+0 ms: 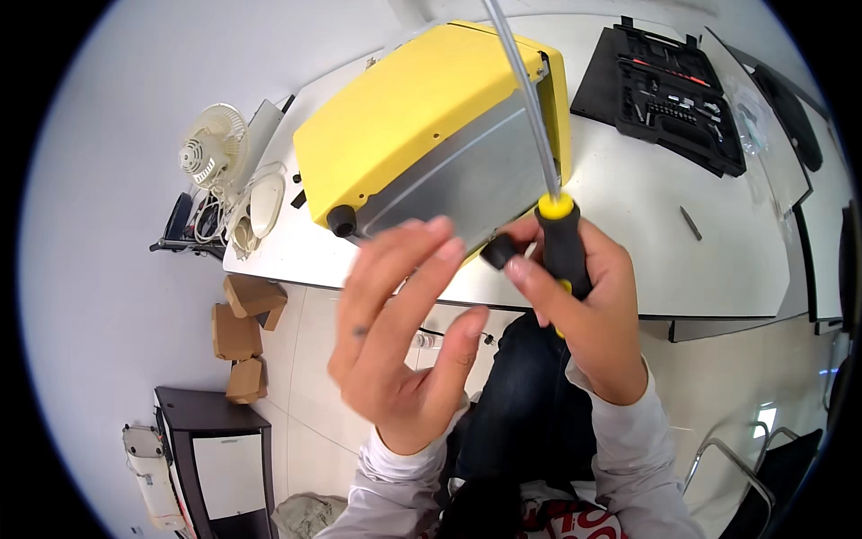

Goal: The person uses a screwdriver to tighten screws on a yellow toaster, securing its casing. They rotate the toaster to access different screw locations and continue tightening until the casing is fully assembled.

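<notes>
My right hand (597,301) is closed round the black and yellow handle of a screwdriver (564,247), whose long shaft points up and away. Between that hand's thumb and finger sits a small black rubber foot (497,252). My left hand (404,332) hovers to its left, fingers spread, holding nothing. Beyond both hands a large yellow appliance (404,99) lies on its side on the white table (664,260). Its grey metal underside (458,175) faces me, and another black foot (341,220) is fixed at its near left corner.
An opened black tool case (678,99) with sockets and bits lies at the back right, and a small dark bit (690,224) nearer me. Past the left table edge are a white fan (214,153), cardboard boxes (236,332) and a dark cabinet (211,413). A chair (772,476) stands lower right.
</notes>
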Tool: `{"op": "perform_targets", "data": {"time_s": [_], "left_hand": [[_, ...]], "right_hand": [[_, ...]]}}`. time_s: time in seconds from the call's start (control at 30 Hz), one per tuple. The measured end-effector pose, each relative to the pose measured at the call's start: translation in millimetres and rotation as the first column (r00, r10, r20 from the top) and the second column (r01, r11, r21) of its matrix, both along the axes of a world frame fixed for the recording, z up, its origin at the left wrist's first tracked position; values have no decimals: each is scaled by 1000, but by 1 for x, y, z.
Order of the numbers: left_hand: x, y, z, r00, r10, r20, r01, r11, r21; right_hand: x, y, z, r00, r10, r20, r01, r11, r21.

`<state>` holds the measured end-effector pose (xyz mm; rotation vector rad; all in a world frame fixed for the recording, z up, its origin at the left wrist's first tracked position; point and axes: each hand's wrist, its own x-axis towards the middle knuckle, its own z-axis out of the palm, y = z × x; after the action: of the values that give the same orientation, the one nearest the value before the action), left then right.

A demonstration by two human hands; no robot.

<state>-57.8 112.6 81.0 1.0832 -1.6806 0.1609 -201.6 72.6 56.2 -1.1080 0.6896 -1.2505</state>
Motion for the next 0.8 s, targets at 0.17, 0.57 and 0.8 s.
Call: {"op": "perform_targets", "data": {"time_s": [0.17, 0.57, 0.8], "left_hand": [[-5, 13, -23, 839, -153, -523, 333, 903, 270], [-47, 49, -97, 105, 83, -991, 678, 723, 132], [-72, 59, -137, -511, 209, -834, 799, 473, -371]], "right_hand": [[-14, 21, 0, 993, 96, -69, -97, 995, -18], [-26, 58, -34, 731, -376, -570, 129, 896, -425], [-40, 72, -47, 573, -435, -694, 106, 880, -464]]}}
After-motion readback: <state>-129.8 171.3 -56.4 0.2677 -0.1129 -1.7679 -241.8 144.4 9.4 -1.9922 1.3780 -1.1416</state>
